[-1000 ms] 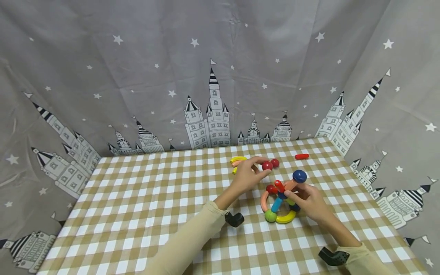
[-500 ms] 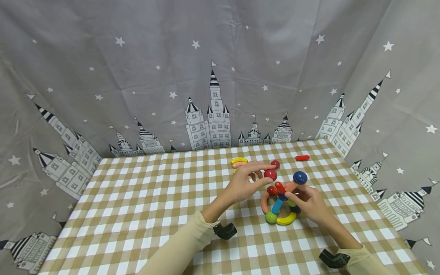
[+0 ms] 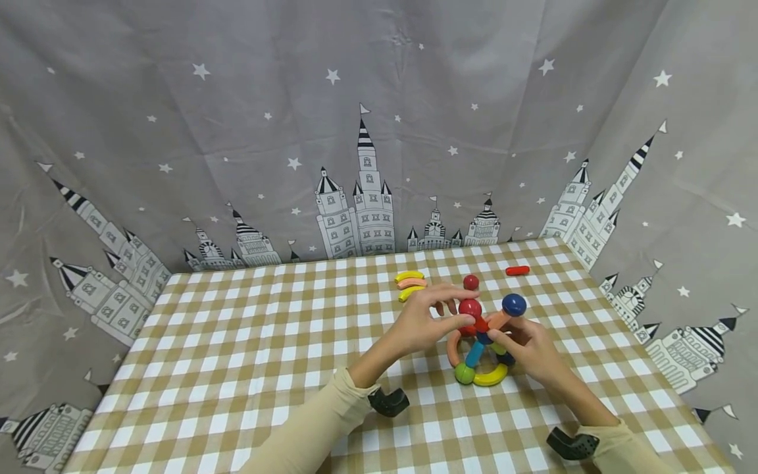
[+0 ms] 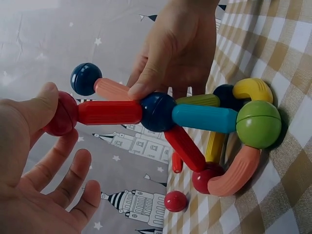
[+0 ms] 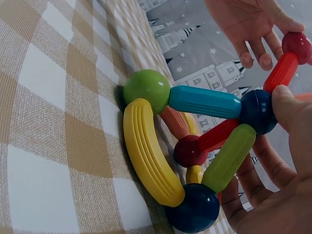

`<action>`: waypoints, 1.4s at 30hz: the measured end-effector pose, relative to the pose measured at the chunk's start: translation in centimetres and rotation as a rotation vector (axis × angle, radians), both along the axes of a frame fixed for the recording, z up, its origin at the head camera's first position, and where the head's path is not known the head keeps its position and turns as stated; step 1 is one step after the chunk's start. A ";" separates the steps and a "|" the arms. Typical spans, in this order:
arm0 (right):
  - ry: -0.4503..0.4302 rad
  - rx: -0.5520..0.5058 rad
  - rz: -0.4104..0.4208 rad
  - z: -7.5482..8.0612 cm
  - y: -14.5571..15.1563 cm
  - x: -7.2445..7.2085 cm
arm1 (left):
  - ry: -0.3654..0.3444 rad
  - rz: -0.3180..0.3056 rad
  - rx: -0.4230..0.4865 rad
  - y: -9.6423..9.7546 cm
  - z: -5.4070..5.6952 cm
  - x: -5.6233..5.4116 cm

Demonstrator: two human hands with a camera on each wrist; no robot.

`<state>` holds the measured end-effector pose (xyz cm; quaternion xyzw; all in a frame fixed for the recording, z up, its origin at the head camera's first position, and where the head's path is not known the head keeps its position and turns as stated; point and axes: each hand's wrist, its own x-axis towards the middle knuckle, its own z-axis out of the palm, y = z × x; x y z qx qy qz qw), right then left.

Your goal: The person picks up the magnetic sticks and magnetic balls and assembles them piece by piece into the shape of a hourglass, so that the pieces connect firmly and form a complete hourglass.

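A ball-and-rod toy structure [image 3: 475,355] stands on the table. It has a ring of curved rods and balls below, and straight rods rising to a dark blue centre ball [image 4: 158,112]. My left hand [image 3: 428,320] pinches a red ball [image 4: 62,114] between thumb and forefinger, right at the outer end of an upper red rod [image 4: 111,112]; the other fingers are spread. My right hand [image 3: 533,349] grips the structure at the centre ball, thumb on the ball and fingers behind. A pink rod [image 4: 114,89] tipped with another blue ball [image 3: 514,305] sticks up beside that thumb.
Beyond the hands, a loose red ball [image 3: 470,282] and a short red rod [image 3: 518,270] lie on the checked tablecloth [image 3: 237,342]. Several curved yellow and pink rods [image 3: 411,284] lie left of them. A grey castle-print curtain [image 3: 284,131] hangs behind the table.
My left hand has brought the red ball down and toward me, from near the loose red ball to the end of the structure's upper red rod. My right hand keeps its grip.
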<state>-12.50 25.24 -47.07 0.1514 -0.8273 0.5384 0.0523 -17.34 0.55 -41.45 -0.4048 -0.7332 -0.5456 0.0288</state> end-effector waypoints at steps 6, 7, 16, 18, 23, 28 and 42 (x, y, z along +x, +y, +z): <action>0.013 -0.027 0.020 -0.2 -0.2 -0.4 | -0.012 -0.012 0.016 0.1 0.0 0.1; 0.013 -0.031 0.024 -0.2 -0.3 -0.5 | -0.018 -0.013 0.019 0.1 0.0 0.1; -0.023 -0.041 0.070 -0.2 -1.1 -1.7 | -0.036 0.015 0.044 -0.4 0.1 0.3; -0.037 -0.038 0.088 -0.2 -1.2 -2.1 | -0.039 0.023 0.059 -0.6 0.0 0.2; -0.102 -0.026 0.132 0.1 -1.5 -2.9 | -0.031 0.048 0.084 -1.1 -0.1 0.2; -0.131 -0.045 0.182 0.5 -1.4 -3.2 | -0.018 0.058 0.090 -1.4 -0.3 0.3; -0.156 -0.022 0.165 0.4 -1.4 -3.6 | -0.045 0.045 0.112 -1.6 -0.7 0.3</action>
